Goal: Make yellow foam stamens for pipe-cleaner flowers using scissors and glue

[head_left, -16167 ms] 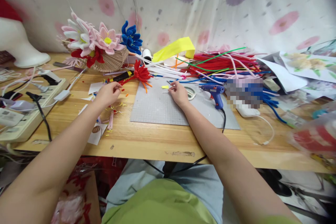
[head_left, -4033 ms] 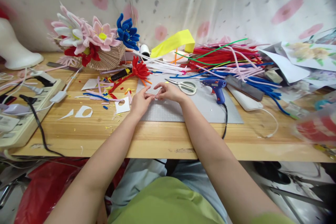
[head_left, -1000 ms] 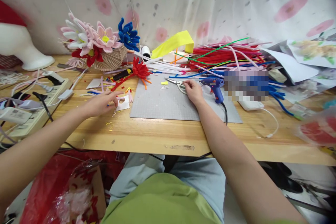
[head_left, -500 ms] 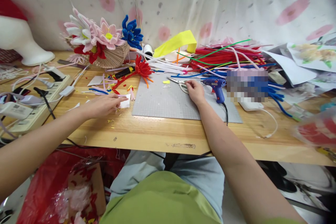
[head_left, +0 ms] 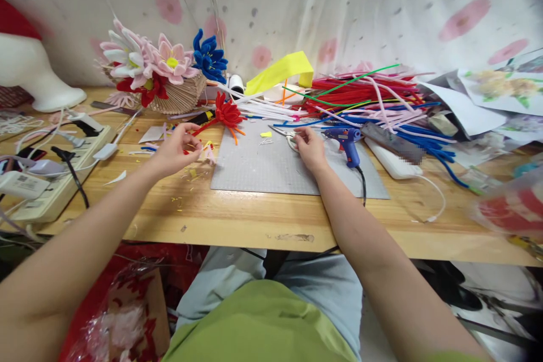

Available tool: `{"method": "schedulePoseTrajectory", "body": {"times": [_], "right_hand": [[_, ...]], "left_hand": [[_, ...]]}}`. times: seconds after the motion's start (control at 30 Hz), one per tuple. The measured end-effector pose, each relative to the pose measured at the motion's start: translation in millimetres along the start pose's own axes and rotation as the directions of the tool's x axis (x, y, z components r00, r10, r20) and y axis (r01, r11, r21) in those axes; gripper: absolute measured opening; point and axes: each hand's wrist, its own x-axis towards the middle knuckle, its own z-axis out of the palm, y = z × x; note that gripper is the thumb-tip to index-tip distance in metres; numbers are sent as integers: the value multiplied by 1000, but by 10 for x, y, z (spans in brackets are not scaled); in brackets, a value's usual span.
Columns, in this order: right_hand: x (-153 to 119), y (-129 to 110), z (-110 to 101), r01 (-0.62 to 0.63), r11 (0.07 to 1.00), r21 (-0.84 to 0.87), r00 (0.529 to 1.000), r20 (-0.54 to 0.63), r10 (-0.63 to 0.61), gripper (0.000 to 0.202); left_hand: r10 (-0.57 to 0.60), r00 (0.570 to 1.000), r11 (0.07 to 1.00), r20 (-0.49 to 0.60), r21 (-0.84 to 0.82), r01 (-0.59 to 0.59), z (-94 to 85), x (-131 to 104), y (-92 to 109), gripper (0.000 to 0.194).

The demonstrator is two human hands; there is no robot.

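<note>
My left hand (head_left: pixel 179 150) hovers over the wood left of the grey mat, fingers curved and apart, with nothing visible between them. Just beside its fingertips are small pink and yellow scraps (head_left: pixel 209 154). A red fuzzy-stem flower (head_left: pixel 228 112) with orange stem ends lies beyond, at the mat's left corner. My right hand (head_left: pixel 310 148) rests on the mat with its fingers closed on the handles of the scissors (head_left: pixel 291 138); the blades point away to the left. A blue hot glue gun (head_left: pixel 348 144) sits right of that hand. A yellow scrap (head_left: pixel 266 134) and short white bits (head_left: pixel 266 142) lie on the mat.
Bundles of fuzzy stems (head_left: pixel 365 90) and a yellow strip (head_left: pixel 280 72) line the back. Finished flowers (head_left: pixel 169 62) stand back left in a woven holder. A power strip (head_left: pixel 63 181) with cords is at left. A white device (head_left: pixel 392 163) lies right.
My left hand has lifted and drawn back slightly, its fingers curling. The white paper piece under it is no longer visible there. My right hand stays at the scissors.
</note>
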Motion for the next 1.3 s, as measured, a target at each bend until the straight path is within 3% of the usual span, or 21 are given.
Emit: {"method": "schedulePoseTrajectory", "body": {"times": [0.07, 0.2, 0.3, 0.4, 0.63, 0.87, 1.03, 1.13, 1.3], "right_hand": [[-40, -58, 52, 18, 997, 77, 998, 51, -22, 18], [-171, -222, 163, -7, 999, 52, 982, 189, -3, 27], [-252, -346, 281, -46, 996, 80, 958, 284, 22, 34], [-283, -424, 420, -113, 966, 231, 928, 371, 20, 30], [-290, -396, 600, -181, 910, 374, 889, 457, -11, 38], [-259, -370, 575, -156, 903, 400, 926, 378, -7, 36], [-266, -375, 584, -168, 903, 396, 935, 354, 19, 41], [-277, -365, 593, -122, 918, 378, 941, 337, -13, 41], [-255, -385, 555, -131, 909, 396, 964, 266, 23, 33]], "left_hand": [[-71, 996, 979, -62, -194, 58, 258, 117, 139, 51], [-147, 989, 877, 16, -460, 138, 758, 263, 307, 48], [-152, 988, 846, 32, -512, 147, 1008, 276, 319, 49], [-84, 996, 883, 13, -463, 81, 1153, 237, 307, 52], [13, 999, 959, 29, -282, -5, 1271, 176, 350, 53], [26, 999, 936, 25, -353, -15, 1302, 182, 312, 59], [-33, 999, 915, 14, -402, 36, 1323, 179, 367, 64], [-75, 997, 915, -2, -398, 68, 1347, 188, 370, 57], [-142, 989, 888, -43, -447, 108, 1364, 203, 314, 56]]}}
